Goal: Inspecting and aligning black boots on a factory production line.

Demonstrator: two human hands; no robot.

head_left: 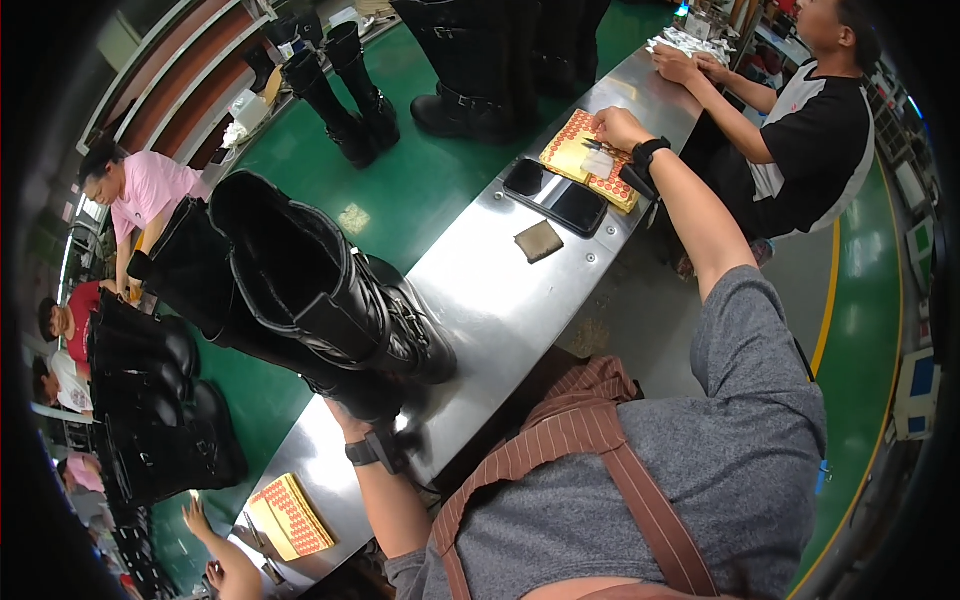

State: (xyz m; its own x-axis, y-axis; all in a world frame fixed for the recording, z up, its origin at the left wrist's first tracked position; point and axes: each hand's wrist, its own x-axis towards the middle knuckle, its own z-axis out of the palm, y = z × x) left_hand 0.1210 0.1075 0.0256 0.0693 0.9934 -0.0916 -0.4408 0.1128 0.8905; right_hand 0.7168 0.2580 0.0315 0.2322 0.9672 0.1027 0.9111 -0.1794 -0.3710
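A pair of tall black buckled boots (pixel 340 300) stands upright on the metal bench in front of me, tops open. My left hand (pixel 347 422) is at the near boot's lower part, its fingers hidden behind the black leather. Stretched out to the right, my right hand (pixel 622 130) is closed over a stack of yellow sheets (pixel 568 150) with round red stickers. Its fingertips are bent down at the sheets, and whatever they pinch is too small to name. Below that hand lie a dark pointed tool (pixel 606 147) and a small whitish piece (pixel 597 164).
Two dark phones (pixel 575 205) and a brown square pad (pixel 539 242) lie on the metal bench (pixel 490 290). Another sticker stack (pixel 292 515) is near a co-worker's arm (pixel 232 565) at lower left. More boots (pixel 470 90) stand beyond. A seated person (pixel 815 140) works at right.
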